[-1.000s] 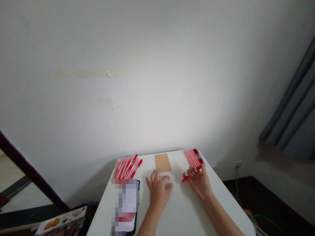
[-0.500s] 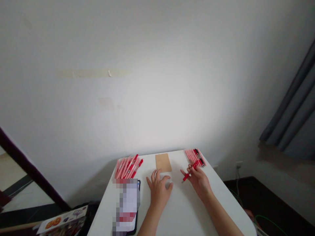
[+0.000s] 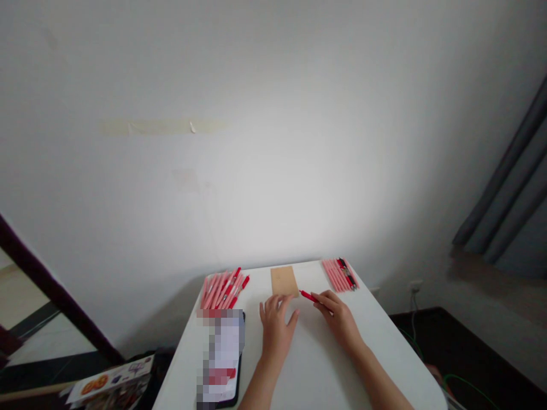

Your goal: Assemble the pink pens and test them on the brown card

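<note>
My right hand (image 3: pixel 337 319) holds a red pen (image 3: pixel 308 296) between thumb and fingers, its tip pointing left toward the lower right corner of a brown notepad (image 3: pixel 284 281). Just below that notepad is my left hand (image 3: pixel 277 322), fingers spread and holding nothing; its fingertips are by the pad's lower edge, and I cannot tell if they touch it. A loose pile of pink and red pens (image 3: pixel 222 289) lies at the left. On the right, a neater row of pink pens (image 3: pixel 336 275) lies beside black and red ones (image 3: pixel 348 273).
A phone (image 3: pixel 239 364), partly blurred out, lies at the left on the white table (image 3: pixel 318 364). Behind the table stands a wall (image 3: pixel 273 171). A box (image 3: pixel 111 378) is at the lower left, below the tabletop. A grey curtain (image 3: pixel 508 210) hangs at the right.
My right hand has turned over and moved left, bringing the red pen from a slanted hold near the right row to beside the notepad. The left hand's fingers have straightened somewhat.
</note>
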`<state>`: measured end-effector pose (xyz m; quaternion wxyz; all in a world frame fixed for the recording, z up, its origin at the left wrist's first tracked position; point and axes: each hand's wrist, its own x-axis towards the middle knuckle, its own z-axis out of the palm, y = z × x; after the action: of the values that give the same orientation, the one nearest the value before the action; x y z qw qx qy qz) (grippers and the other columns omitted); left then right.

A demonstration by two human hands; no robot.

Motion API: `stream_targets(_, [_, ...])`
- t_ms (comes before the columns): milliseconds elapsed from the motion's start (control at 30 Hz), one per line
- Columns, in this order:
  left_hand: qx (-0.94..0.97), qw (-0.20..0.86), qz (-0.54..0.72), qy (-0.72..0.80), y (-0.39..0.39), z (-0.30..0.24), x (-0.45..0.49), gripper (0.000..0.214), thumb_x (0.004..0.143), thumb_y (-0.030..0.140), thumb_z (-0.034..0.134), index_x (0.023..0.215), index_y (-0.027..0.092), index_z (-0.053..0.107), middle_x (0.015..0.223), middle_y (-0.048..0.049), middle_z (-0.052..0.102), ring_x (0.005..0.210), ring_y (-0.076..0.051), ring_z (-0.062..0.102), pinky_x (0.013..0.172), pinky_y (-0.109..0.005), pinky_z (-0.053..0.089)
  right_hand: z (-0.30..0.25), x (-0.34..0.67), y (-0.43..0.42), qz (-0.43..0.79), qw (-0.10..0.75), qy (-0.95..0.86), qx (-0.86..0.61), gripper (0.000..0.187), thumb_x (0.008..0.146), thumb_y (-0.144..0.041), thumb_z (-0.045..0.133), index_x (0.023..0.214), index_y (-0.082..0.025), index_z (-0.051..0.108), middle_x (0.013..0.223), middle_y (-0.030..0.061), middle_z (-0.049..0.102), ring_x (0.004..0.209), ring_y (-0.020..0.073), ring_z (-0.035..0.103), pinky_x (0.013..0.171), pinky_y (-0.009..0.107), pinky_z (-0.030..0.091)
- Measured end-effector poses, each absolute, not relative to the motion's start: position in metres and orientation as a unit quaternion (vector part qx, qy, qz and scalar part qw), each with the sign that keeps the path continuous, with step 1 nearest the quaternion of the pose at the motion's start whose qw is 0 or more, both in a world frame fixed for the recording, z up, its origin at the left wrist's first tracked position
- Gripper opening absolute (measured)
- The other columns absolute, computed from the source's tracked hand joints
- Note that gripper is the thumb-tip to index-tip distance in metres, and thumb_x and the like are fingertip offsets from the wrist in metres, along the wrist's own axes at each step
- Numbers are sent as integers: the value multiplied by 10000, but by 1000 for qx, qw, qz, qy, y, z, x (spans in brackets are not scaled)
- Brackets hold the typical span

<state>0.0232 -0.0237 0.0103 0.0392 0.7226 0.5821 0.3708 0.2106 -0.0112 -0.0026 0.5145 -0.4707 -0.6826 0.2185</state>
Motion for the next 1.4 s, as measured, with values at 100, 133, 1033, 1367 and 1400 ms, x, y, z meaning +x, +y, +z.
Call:
stream_targets(100, [732,28,387,560,-22,10,20,329,851,266,522,1168,327,583,1114,-10,644,1095,-186,532,1038,-472,338,-3,208,-13,225,486,-706,-463,249,850,-400,569,1014,-293,722,852,43,643,779,188,596,716,284,451])
stream_targets(133, [732,25,392,556,-22,10,20,318,857,266,513,1158,330,593,1103,-10,646,1086,-184,536,1031,-462,345,-3,207,-13,231,480,-712,-457,240,845,-398,575,998,-293,726,850,41,650,783,193,601,717,286,453])
stream_targets(1033, [686,30,477,549,-11,3,12,195,857,271,486,913,236,670,1007,-56,611,1013,-216,532,927,-439,439,3,210,-16,261,468,-715,-448,258,843,-393,549,1007,-297,724,873,71,646,855,221,560,790,350,446])
stream_targets(1367, [673,10,481,562,-8,0,8,180,831,216,519,910,237,680,1000,-50,608,1019,-213,534,931,-426,452,-7,214,-8,217,468,-721,-462,200,841,-365,575,955,-317,731,863,72,675,848,245,524,777,376,423])
stream_targets(1400, [673,12,482,562,-8,-1,8,179,828,214,523,910,237,680,1004,-50,607,1022,-213,532,932,-425,454,-8,215,-7,210,468,-721,-466,200,841,-371,576,957,-323,731,868,72,674,848,245,528,772,372,424])
